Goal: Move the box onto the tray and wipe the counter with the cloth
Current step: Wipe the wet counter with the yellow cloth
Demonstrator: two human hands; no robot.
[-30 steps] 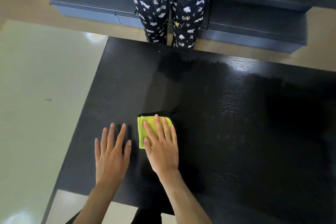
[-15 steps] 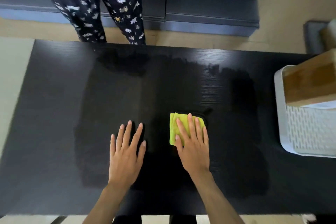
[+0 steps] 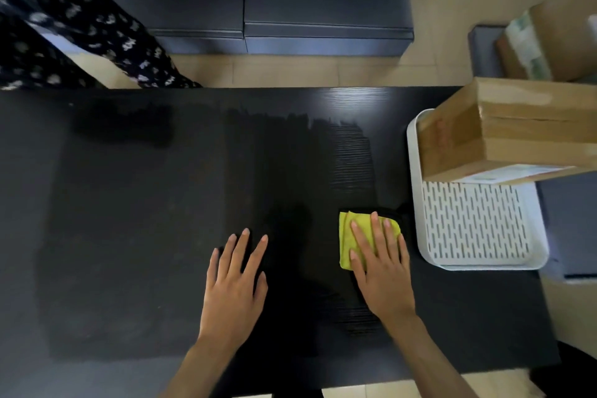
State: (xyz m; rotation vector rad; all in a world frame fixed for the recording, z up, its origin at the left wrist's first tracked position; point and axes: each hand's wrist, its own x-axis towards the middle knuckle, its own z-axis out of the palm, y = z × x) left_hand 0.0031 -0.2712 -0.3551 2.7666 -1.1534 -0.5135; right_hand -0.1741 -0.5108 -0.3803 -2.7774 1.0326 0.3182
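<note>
The dark bench (image 3: 161, 203) runs off the left edge. The box (image 3: 504, 136) sits on the white tray (image 3: 416, 203), cut off at right. The left hand (image 3: 234, 284) lies spread flat on the bench. The right hand (image 3: 382, 271), fingers spread, presses the partly covered yellow cloth (image 3: 347, 236) just beside the tray.

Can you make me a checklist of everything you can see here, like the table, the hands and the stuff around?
Surface: black counter, darker streaks across the middle.
Job's things: cardboard box sits on white slotted tray; yellow cloth flat on counter.
Clutter: nothing seen.
Grippers: right hand flat on cloth; left hand flat on bare counter.
Cables: nothing seen.
Surroundings: dark drawers, a person's patterned trousers, more boxes.
</note>
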